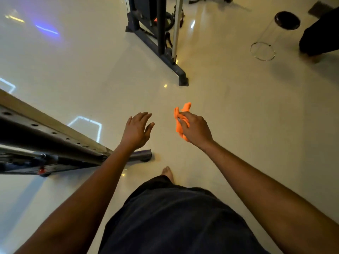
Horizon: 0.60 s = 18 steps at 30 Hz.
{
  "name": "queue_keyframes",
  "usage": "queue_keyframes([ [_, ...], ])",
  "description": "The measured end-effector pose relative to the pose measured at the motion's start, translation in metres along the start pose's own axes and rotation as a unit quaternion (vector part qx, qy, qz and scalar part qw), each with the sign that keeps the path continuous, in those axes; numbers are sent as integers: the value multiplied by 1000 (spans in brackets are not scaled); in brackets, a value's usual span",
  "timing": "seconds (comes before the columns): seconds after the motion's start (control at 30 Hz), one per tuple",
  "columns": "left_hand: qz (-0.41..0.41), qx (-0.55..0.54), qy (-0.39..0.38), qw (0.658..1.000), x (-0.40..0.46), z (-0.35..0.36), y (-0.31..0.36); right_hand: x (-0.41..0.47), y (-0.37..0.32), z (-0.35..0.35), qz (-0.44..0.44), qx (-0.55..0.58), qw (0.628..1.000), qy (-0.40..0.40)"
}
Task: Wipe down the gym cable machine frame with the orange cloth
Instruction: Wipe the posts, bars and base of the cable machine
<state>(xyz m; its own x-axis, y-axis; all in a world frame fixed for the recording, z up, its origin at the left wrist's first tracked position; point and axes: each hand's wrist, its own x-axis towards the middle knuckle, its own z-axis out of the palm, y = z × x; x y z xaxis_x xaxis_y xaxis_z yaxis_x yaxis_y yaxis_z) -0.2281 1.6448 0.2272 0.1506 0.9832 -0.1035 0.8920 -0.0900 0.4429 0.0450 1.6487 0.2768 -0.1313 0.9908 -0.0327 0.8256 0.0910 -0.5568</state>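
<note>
Glossy cream floor (73, 66) carrying two sections of the cable machine frame, viewed from the head.
The nearer frame rail (45, 136) is lying at lower left, the farther base (159, 57) standing well apart at upper centre. The left hand (136, 130) is hovering with fingers spread wide, holding nothing. The right hand (195, 128) is gripping the bunched orange cloth (180, 123) above the floor, between the two frame sections, touching neither.
</note>
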Motion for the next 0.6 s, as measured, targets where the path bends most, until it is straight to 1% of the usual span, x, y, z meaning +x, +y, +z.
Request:
queue_keyframes([
  [0.2,-72,9,30,997,100,-43,-30,157,-22,-1,-80,10,995,-61],
  [0.3,-137,11,49,989,143,-62,-50,242,-38,10,-140,20,985,-97],
  [0.4,-202,4,90,975,182,-81,-70,327,-58,24,-202,34,969,-138],
  [0.5,-284,8,134,949,211,-106,-89,412,-92,39,-272,39,942,-192],
  [0.6,-387,1,190,902,224,-132,-90,480,-130,48,-353,40,898,-258],
])
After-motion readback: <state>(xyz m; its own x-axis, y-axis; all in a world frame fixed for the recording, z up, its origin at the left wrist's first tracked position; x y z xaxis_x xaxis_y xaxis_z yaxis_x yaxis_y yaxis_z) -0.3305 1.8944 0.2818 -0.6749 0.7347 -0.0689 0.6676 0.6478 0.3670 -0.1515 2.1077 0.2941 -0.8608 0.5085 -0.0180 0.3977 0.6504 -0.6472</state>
